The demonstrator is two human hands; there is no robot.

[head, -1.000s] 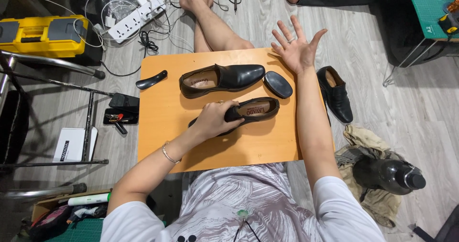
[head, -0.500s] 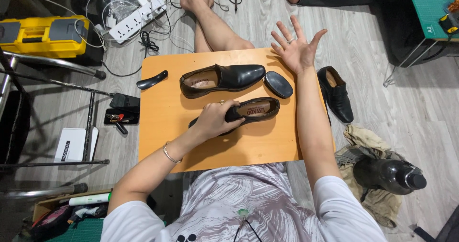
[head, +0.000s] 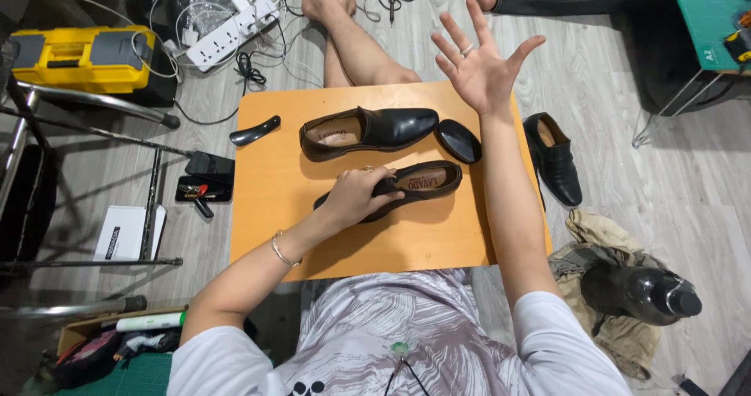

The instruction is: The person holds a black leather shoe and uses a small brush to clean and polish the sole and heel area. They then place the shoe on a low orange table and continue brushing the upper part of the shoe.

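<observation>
On a small orange table [head: 274,185] lie two black leather shoes. My left hand [head: 356,197] grips the toe end of the nearer shoe [head: 415,181], which lies with its opening facing up. The farther shoe [head: 368,129] rests upright, toe to the right. My right hand [head: 481,60] is raised above the table's far right corner, palm up, fingers spread, holding nothing. A small black oval lid [head: 458,140] lies just right of the farther shoe.
A third black shoe [head: 554,157] sits on the floor right of the table. A black shoehorn [head: 254,130] lies at the table's far left corner. Another person's bare legs [head: 352,36] are beyond the table. A yellow toolbox [head: 86,56], power strip [head: 231,32], dark bottle [head: 637,290] surround it.
</observation>
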